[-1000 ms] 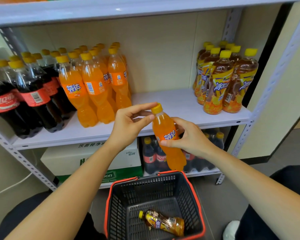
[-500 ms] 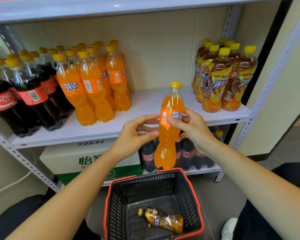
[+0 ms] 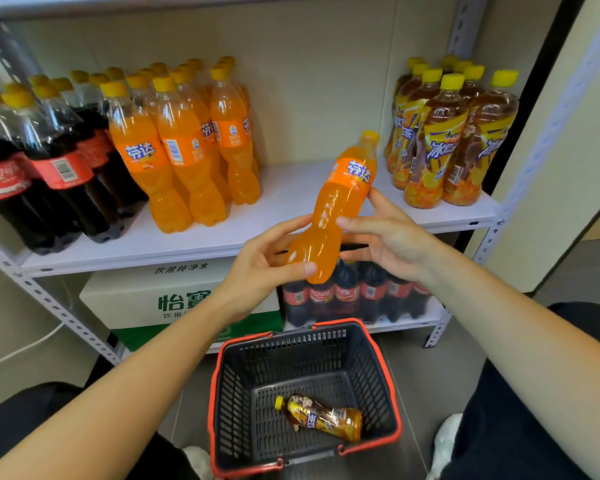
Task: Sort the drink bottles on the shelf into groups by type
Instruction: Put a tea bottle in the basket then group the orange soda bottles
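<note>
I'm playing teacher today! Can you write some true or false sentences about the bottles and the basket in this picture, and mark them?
1. Both hands hold one orange soda bottle. True: the left hand grips its bottom and the right hand touches its middle.
2. The held bottle has a red cap. False: its cap is yellow.
3. The basket has three bottles inside. False: only one iced tea bottle lies in it, on its side.
4. The cola bottles stand at the left of the shelf. True.
5. The iced tea group stands between cola and orange soda. False: it stands at the right end, apart from the others.
</note>
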### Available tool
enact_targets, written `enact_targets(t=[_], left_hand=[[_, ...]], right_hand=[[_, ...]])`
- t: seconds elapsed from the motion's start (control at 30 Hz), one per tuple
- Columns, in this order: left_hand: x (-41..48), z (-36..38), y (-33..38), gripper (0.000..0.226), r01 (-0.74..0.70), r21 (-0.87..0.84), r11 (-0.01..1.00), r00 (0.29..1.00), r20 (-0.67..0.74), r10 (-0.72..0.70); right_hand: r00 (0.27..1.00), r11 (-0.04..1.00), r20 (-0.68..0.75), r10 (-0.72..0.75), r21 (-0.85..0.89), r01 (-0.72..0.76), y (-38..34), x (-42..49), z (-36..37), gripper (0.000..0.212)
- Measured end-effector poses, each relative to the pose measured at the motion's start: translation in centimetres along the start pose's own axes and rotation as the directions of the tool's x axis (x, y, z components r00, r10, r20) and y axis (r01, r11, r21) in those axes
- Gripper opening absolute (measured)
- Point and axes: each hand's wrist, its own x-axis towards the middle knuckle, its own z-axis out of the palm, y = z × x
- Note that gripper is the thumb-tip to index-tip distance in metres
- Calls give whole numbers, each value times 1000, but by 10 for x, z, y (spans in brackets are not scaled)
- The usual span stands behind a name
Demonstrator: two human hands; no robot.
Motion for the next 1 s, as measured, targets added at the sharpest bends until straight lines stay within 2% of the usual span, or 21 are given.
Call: enact_targets(t=[0.13, 0.27, 0.4, 0.57, 0.67, 0.8, 0.87, 0.93, 1.0], left_hand=[[2, 3, 11, 81, 19, -98, 995, 999, -38, -22], [2, 1, 11, 76, 8, 26, 1000, 1000, -21, -7], [2, -2, 15, 80, -13, 112, 994, 1000, 3, 13], [1, -6, 22, 67, -28, 182, 983, 996, 94, 11], [1, -5, 26, 53, -24, 184, 983, 997, 79, 10], [5, -5, 23, 45, -19, 203, 979, 998, 66, 6], [14, -10, 19, 37, -33, 238, 971, 999, 1, 34], [27, -21, 14, 29, -47, 292, 955, 985, -145, 93], [44, -34, 8, 27, -47, 349, 936, 931, -324, 168]], right_hand=[[998, 994, -64, 0, 112, 7, 7, 4, 7, 68], [993, 982, -119, 24, 188, -1, 10, 7, 11, 56], [994, 986, -98, 52, 163, -36, 11, 8, 11, 53], [997, 991, -47, 65, 117, -60, 5, 7, 9, 55], [999, 996, -37, 39, 87, -35, 4, 7, 8, 56], [995, 998, -79, -57, -18, 55, 1, 11, 6, 71], [985, 988, -110, -131, -94, 121, -4, 17, 4, 76], [970, 969, -138, -199, -177, 173, -12, 24, 0, 84], [948, 937, -173, -266, -278, 213, -21, 36, -5, 89]])
